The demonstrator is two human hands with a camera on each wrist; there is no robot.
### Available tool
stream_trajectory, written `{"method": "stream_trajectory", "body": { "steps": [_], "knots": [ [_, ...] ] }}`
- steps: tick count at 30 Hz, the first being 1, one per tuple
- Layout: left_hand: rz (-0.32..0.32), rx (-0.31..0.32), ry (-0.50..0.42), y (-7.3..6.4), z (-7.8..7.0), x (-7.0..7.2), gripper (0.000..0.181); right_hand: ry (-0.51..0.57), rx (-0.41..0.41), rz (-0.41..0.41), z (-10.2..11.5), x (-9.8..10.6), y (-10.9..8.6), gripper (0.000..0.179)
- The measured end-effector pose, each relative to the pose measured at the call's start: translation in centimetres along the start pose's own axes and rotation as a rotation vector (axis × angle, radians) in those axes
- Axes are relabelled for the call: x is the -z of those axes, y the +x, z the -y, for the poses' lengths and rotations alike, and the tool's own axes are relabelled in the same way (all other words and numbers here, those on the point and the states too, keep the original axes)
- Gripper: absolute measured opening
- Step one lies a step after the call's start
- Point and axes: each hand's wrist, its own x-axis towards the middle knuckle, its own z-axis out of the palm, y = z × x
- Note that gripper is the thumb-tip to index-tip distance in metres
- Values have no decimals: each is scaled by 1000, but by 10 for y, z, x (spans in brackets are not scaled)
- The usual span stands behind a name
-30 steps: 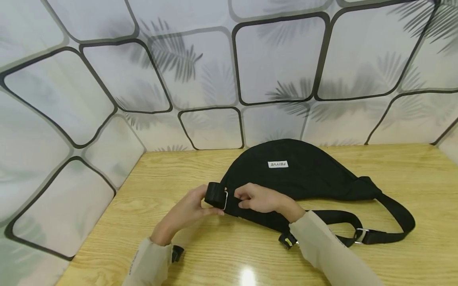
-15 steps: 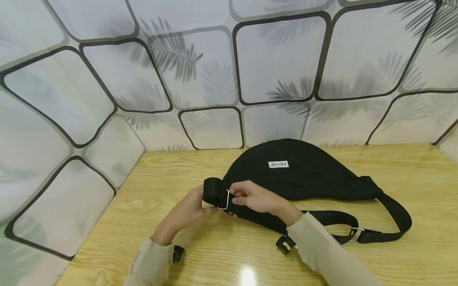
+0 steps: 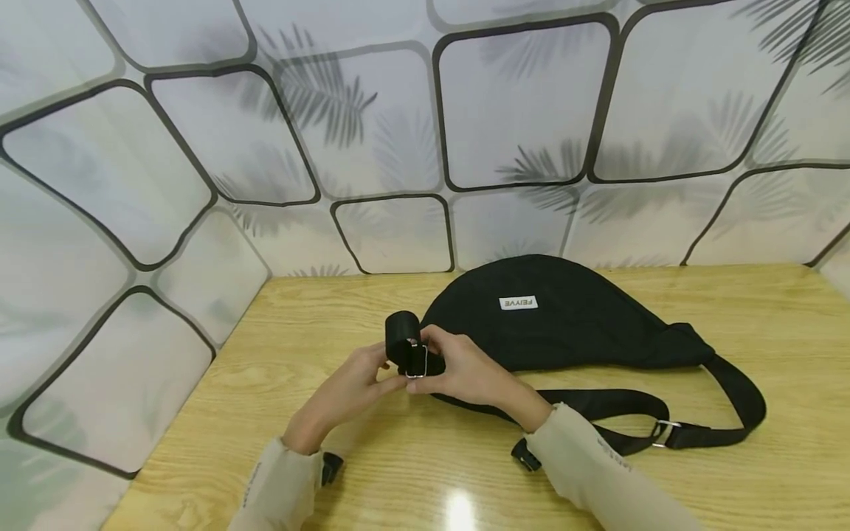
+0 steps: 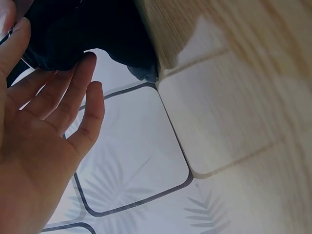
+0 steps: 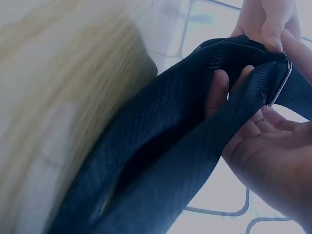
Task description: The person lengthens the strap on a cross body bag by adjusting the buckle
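Observation:
A black waist bag (image 3: 564,324) with a white label lies on the wooden table. At its left end a strap loop (image 3: 401,332) stands up beside a silver slider buckle (image 3: 417,361). My left hand (image 3: 355,391) holds the strap from the left, thumb at the buckle's lower edge; in the left wrist view its fingers extend behind black fabric (image 4: 92,29). From the right, my right hand (image 3: 468,369) pinches the strap at the slider, thumb below and index finger above. The right wrist view shows its fingers inside the folded webbing (image 5: 170,141).
The bag's right strap (image 3: 747,402) curves back over the table (image 3: 279,332) through a second silver slider (image 3: 664,433). A black plastic clip (image 3: 526,455) lies by the right sleeve (image 3: 584,457); another black piece (image 3: 330,467) shows beside the left sleeve. A patterned backdrop (image 3: 372,133) stands behind.
My right hand has moved left from over the bag to the slider and now pinches the strap there. The strap loop has risen slightly and turned; my left hand stays nearly in place.

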Motion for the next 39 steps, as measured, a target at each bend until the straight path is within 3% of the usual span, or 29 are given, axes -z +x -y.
{"method": "stream_trajectory", "body": {
  "steps": [7, 12, 21, 28, 35, 39],
  "knots": [
    [38, 27, -2, 0, 1, -1, 24, -94, 36, -54, -1, -2, -1, 44],
    [26, -5, 16, 1, 2, 1, 24, -121, 64, -81, -2, 1, 1, 42],
    [60, 21, 18, 1, 2, 2, 29, -141, 40, -41, 0, 13, 0, 43],
    [77, 85, 19, -1, 2, 4, 42, -191, 4, -46, 2, 25, -4, 51],
    [98, 67, 14, -1, 5, 4, 38, -181, -8, -20, -2, 29, -12, 52],
    [108, 97, -1, -3, 5, 5, 37, -187, 1, -21, -6, 31, -18, 47]
  ]
}}
